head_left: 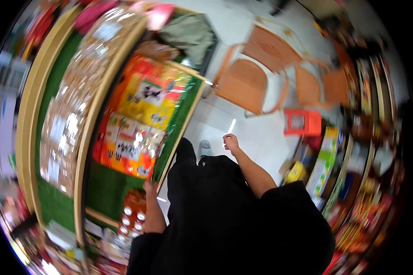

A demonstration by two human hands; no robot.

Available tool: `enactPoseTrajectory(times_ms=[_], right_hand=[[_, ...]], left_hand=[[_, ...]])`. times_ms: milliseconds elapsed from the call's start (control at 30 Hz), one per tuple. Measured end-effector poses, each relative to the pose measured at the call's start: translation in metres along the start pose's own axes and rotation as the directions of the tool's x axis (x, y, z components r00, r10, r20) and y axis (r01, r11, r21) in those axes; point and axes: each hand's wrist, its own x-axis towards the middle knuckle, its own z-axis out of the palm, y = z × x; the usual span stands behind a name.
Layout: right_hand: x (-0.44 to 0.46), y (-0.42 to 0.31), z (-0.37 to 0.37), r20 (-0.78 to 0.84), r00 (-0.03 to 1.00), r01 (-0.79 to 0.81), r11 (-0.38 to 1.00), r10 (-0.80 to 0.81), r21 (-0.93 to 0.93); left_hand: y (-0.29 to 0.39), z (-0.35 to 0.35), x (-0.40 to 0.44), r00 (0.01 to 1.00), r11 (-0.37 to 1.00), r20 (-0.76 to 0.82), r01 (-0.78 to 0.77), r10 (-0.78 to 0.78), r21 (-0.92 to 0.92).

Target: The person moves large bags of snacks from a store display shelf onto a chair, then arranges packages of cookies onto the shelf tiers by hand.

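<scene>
My left hand is at the wooden front edge of the green-lined shelf, just below the corner of a red and orange packet. Its fingers are blurred, and I cannot tell whether they touch the packet or the edge. A yellow and red packet lies beyond that one on the same shelf. Out over the pale floor, my right hand has its fingers curled in, and nothing shows in it. Bottles with white caps stand close to my left forearm.
Clear-wrapped brown goods fill the upper tier at left. Orange-brown chairs and a red stool stand on the tiled floor ahead. Stocked shelves and a yellow box line the right side.
</scene>
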Motion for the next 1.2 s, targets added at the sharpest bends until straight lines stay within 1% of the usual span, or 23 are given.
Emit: enactPoseTrajectory(times_ms=[67, 100, 133, 167, 267, 300, 333, 367, 400, 467, 500, 633, 667, 767, 833, 867, 900, 967, 1033, 1067, 1100, 1133, 1200], right_hand=[[0.013, -0.029, 0.041, 0.123, 0.985, 0.138, 0.976, -0.119, -0.167], [0.022, -0.044, 0.054, 0.193, 0.96, 0.248, 0.938, -0.204, -0.243], [0.031, -0.051, 0.074, 0.249, 0.928, 0.354, 0.862, -0.276, -0.363], [0.052, -0.051, 0.09, 0.333, 0.862, 0.492, 0.79, -0.382, -0.366], [0.068, -0.072, 0.141, 0.463, 0.827, 0.538, 0.69, -0.319, -0.485], [0.088, -0.069, 0.158, 0.511, 0.797, 0.58, 0.641, -0.321, -0.503], [0.078, -0.081, 0.171, 0.532, 0.807, 0.544, 0.674, -0.256, -0.5], [0.065, -0.083, 0.188, 0.614, 0.742, 0.588, 0.701, -0.269, -0.404], [0.055, -0.088, 0.206, 0.644, 0.724, 0.613, 0.66, -0.247, -0.435], [0.051, -0.079, 0.234, 0.744, 0.607, 0.751, 0.508, -0.279, -0.422], [0.04, -0.088, 0.244, 0.772, 0.571, 0.798, 0.413, -0.281, -0.44], [0.032, -0.082, 0.269, 0.808, 0.526, 0.827, 0.379, -0.265, -0.415], [0.038, -0.079, 0.274, 0.806, 0.545, 0.807, 0.404, -0.228, -0.431], [0.076, -0.058, 0.276, 0.819, 0.553, 0.778, 0.445, -0.15, -0.444], [0.026, -0.093, 0.278, 0.776, 0.63, 0.627, 0.571, 0.029, -0.53], [-0.012, -0.117, 0.281, 0.641, 0.737, 0.44, 0.569, 0.213, -0.695], [-0.011, -0.123, 0.281, 0.646, 0.733, 0.452, 0.555, 0.215, -0.698], [-0.002, -0.126, 0.279, 0.663, 0.69, 0.39, 0.622, 0.291, -0.679], [-0.008, -0.137, 0.28, 0.657, 0.709, 0.369, 0.66, 0.256, -0.654], [-0.01, -0.148, 0.282, 0.638, 0.723, 0.413, 0.574, 0.266, -0.707], [-0.01, -0.154, 0.282, 0.617, 0.739, 0.45, 0.483, 0.271, -0.751], [-0.012, -0.154, 0.282, 0.648, 0.741, 0.477, 0.54, 0.176, -0.693], [-0.006, -0.166, 0.284, 0.64, 0.728, 0.456, 0.522, 0.247, -0.721]], left_hand=[[0.007, 0.012, -0.007, 1.0, 0.998, -0.015, -0.007, 0.006, -0.068], [-0.002, 0.023, 0.011, 0.988, 0.994, -0.154, -0.018, 0.0, -0.11], [0.006, 0.024, -0.001, 0.992, 0.991, -0.121, -0.059, 0.045, -0.116], [0.006, 0.025, 0.002, 0.987, 0.997, -0.155, -0.059, 0.051, -0.045], [-0.008, 0.025, 0.023, 0.941, 0.98, -0.338, 0.093, -0.029, 0.174], [0.007, 0.028, 0.004, 0.947, 0.964, -0.321, 0.073, 0.014, 0.257], [0.003, 0.029, 0.007, 0.943, 0.948, -0.333, 0.099, 0.008, 0.303], [0.0, 0.022, 0.012, 0.938, 0.925, -0.346, 0.127, 0.005, 0.357], [0.005, 0.02, 0.018, 0.935, 0.938, -0.355, 0.134, -0.013, 0.32], [0.005, 0.016, 0.021, 0.921, 0.932, -0.39, 0.154, -0.015, 0.328], [0.004, 0.019, 0.025, 0.921, 0.961, -0.389, 0.09, 0.02, 0.262], [0.006, 0.025, 0.036, 0.949, 0.995, -0.3, -0.092, 0.101, 0.043], [0.007, 0.025, 0.041, 0.961, 0.991, -0.264, -0.111, 0.088, -0.074], [0.038, 0.023, 0.017, 0.967, 0.987, -0.249, -0.083, 0.046, -0.141], [0.025, 0.021, 0.03, 0.966, 0.969, -0.244, -0.135, 0.083, -0.205], [0.02, 0.017, 0.038, 0.97, 0.983, -0.231, -0.111, 0.076, -0.143], [0.019, 0.017, 0.041, 0.974, 0.993, -0.216, -0.087, 0.068, -0.081], [0.045, 0.003, 0.008, 0.984, 0.988, -0.176, -0.05, 0.024, -0.145], [0.077, -0.008, -0.03, 0.99, 0.986, 0.139, 0.003, 0.021, -0.168], [0.089, -0.013, -0.047, 0.985, 0.998, 0.17, 0.037, -0.026, -0.058], [0.086, -0.015, -0.048, 0.985, 0.998, 0.172, 0.037, -0.029, -0.046], [0.085, -0.016, -0.049, 0.979, 1.0, 0.206, -0.001, 0.0, 0.005], [0.087, -0.014, -0.06, 0.97, 0.999, 0.239, -0.052, 0.047, 0.014]])
